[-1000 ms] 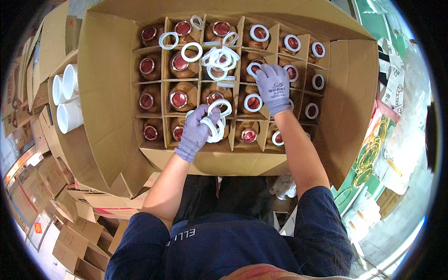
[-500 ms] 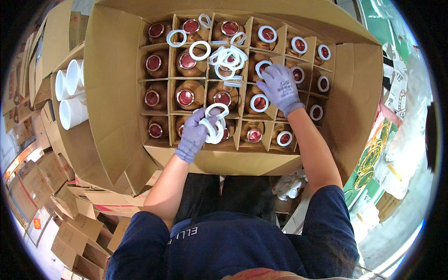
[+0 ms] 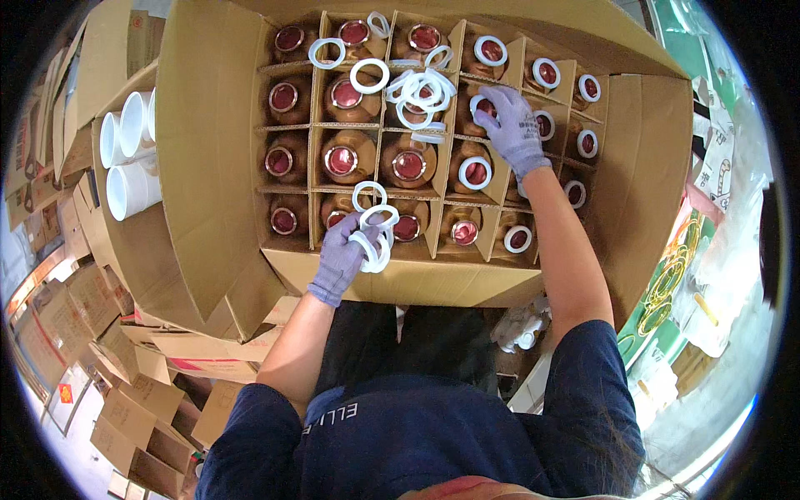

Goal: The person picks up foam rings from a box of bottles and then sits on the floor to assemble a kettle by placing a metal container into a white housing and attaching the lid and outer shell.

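A large open cardboard box point(image 3: 400, 279) holds several brown glass jars point(image 3: 408, 165) with reddish mouths, each in its own divider cell. My gloved left hand point(image 3: 342, 254) is closed around several white rings point(image 3: 375, 250) above the near row. My gloved right hand point(image 3: 515, 129) has its fingers and thumb on a white ring point(image 3: 479, 102) at the mouth of a jar right of the middle, partly hiding it. White rings also sit round jar mouths on the right side, such as one ring point(image 3: 475, 172). A loose pile of rings point(image 3: 421, 93) lies over the middle cells.
White plastic tubs point(image 3: 129, 190) stand in a carton left of the box. Flattened and open cartons point(image 3: 137, 433) fill the lower left. At right, a green surface carries yellow cord point(image 3: 667, 271) and clear plastic bags point(image 3: 721, 242). The raised box flaps surround the cells.
The view has shifted a little, so the box sits higher and farther right. My right hand stays at the same jar's ring. In my left hand, the held rings have spread apart.
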`<state>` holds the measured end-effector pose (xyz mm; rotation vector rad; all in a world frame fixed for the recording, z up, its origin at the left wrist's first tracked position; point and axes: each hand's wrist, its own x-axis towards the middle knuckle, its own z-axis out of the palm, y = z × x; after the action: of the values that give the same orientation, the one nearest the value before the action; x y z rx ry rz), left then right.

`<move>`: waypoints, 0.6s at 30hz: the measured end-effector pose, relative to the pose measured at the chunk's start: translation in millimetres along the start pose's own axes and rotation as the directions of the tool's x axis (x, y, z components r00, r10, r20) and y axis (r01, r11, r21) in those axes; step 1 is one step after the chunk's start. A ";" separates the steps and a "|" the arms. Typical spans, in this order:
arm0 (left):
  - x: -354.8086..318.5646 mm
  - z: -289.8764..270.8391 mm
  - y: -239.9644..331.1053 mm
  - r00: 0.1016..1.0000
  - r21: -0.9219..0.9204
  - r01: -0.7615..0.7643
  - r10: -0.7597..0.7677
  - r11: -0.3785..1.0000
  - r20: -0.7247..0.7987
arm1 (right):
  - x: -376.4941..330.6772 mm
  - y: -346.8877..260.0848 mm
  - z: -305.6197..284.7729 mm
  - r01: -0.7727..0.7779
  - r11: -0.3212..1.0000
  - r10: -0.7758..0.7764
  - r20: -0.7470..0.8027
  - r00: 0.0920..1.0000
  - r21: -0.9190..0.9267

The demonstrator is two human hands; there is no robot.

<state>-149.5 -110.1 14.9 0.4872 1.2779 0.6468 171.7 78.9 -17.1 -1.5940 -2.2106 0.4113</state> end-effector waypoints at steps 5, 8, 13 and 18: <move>-2.5 8.0 5.6 0.999 0.040 -0.047 0.048 0.998 -0.007 | -3.5 -3.1 5.4 -0.013 1.000 0.012 0.066 0.998 0.012; -6.9 12.4 16.9 0.999 0.048 -0.031 0.032 0.998 -0.006 | -5.1 7.5 -2.5 0.020 0.991 -0.033 0.094 0.995 0.130; -5.5 5.7 3.9 0.970 0.408 -0.218 0.243 0.886 -0.008 | 4.3 -7.1 2.9 -0.085 0.995 0.092 0.126 0.988 -0.055; 11.0 14.0 26.8 0.898 0.697 -0.181 0.406 0.693 -0.170 | 20.8 6.0 -4.8 -0.199 0.979 0.204 0.298 0.933 -0.048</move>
<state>-138.7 -82.8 28.0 1.2593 1.7590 0.5257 173.1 100.6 -12.7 -1.8834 -2.2742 0.7418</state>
